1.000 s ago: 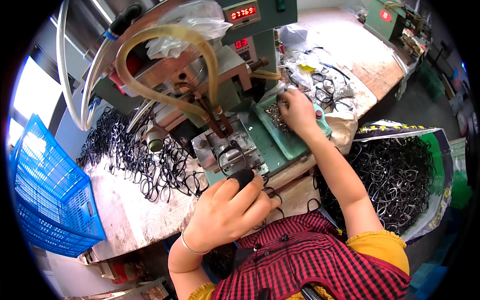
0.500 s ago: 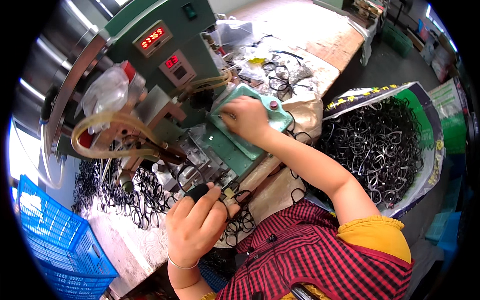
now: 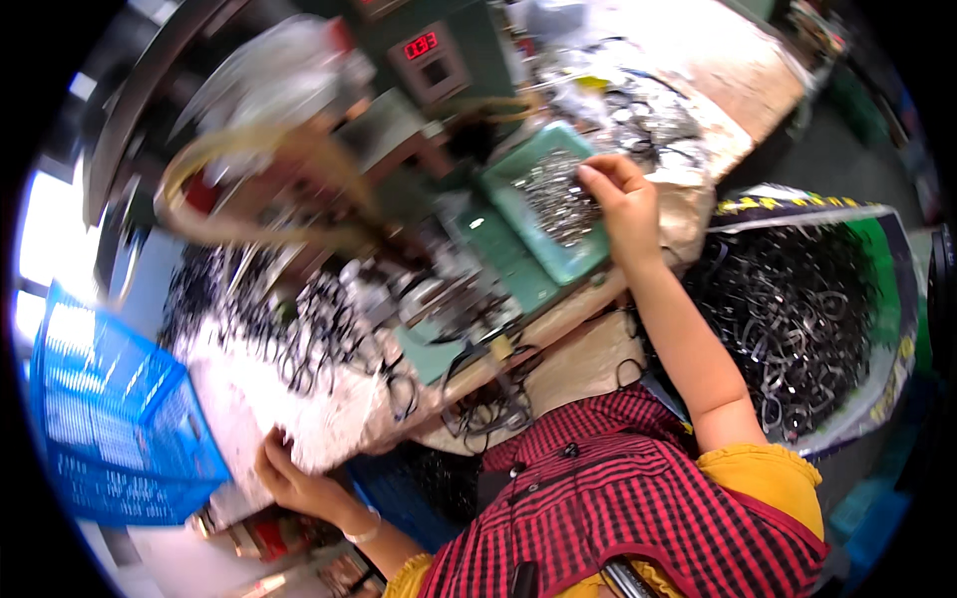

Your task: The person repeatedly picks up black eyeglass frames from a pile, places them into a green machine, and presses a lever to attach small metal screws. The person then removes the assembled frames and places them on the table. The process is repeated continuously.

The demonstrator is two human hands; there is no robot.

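Observation:
My right hand (image 3: 630, 204) is over the right side of a green tray (image 3: 570, 267) holding a heap of small shiny metal parts (image 3: 560, 199). Its thumb and fingers are pinched together; whatever lies between the tips is too small to make out. Down at the left, my left hand (image 3: 304, 488) is stretched out at the table's front edge, fingers apart and slightly smeared, with a small dark spot at one fingertip. Between the hands stands a green bench machine (image 3: 439, 70) with a metal fixture (image 3: 454, 299) beneath its head. Dark spectacle frames (image 3: 488, 409) hang at the table edge before it.
Many dark spectacle frames (image 3: 309, 339) lie left of the fixture. A blue plastic basket (image 3: 120, 429) stands at far left. A large sack (image 3: 887, 379) full of black frames (image 3: 788, 309) is at my right. A looped hose (image 3: 174, 189) curves beside the machine.
My left hand has left the fixture and moved down and left to the table edge. My right hand has shifted from inside the tray to its right side. The view has swung.

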